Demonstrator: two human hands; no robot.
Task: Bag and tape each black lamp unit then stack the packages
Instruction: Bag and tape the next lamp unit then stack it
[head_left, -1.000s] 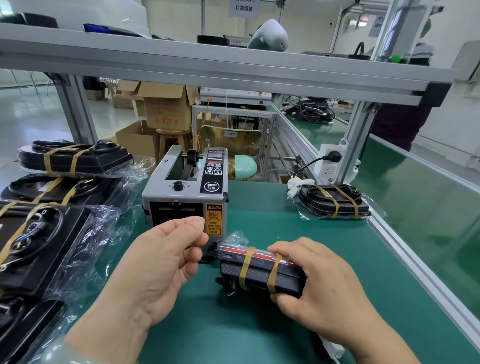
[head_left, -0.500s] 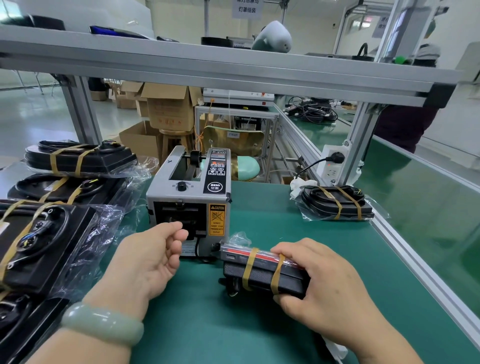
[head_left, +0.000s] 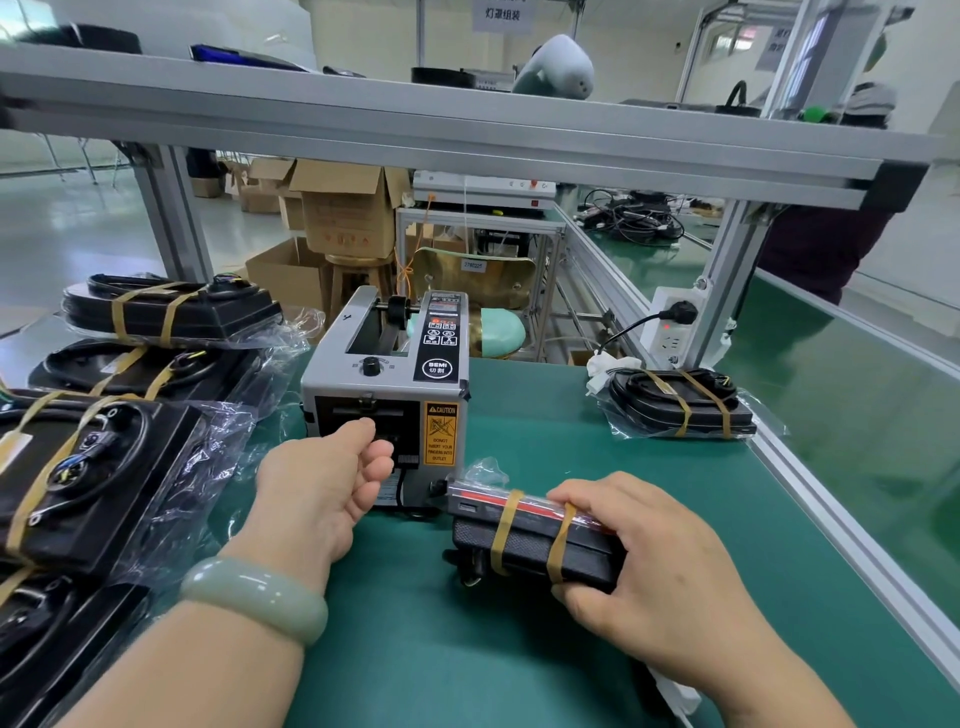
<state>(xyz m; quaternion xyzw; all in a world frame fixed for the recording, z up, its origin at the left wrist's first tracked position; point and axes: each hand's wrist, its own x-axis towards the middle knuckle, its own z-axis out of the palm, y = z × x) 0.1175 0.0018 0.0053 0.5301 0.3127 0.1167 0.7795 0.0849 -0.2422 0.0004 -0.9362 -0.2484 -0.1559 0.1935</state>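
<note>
Under right hand (head_left: 649, 561), bag (head_left: 483, 470) encloses lamp unit (head_left: 524, 551).

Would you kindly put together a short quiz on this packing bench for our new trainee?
1. True or false: the right hand holds the bagged unit.
2. Where is the left hand? A: at the outlet of the dispenser. B: on the unit. C: raised overhead.
3. Fill in: ___ tape bands cross that unit.

Key: 1 true; 2 A; 3 two.
</note>
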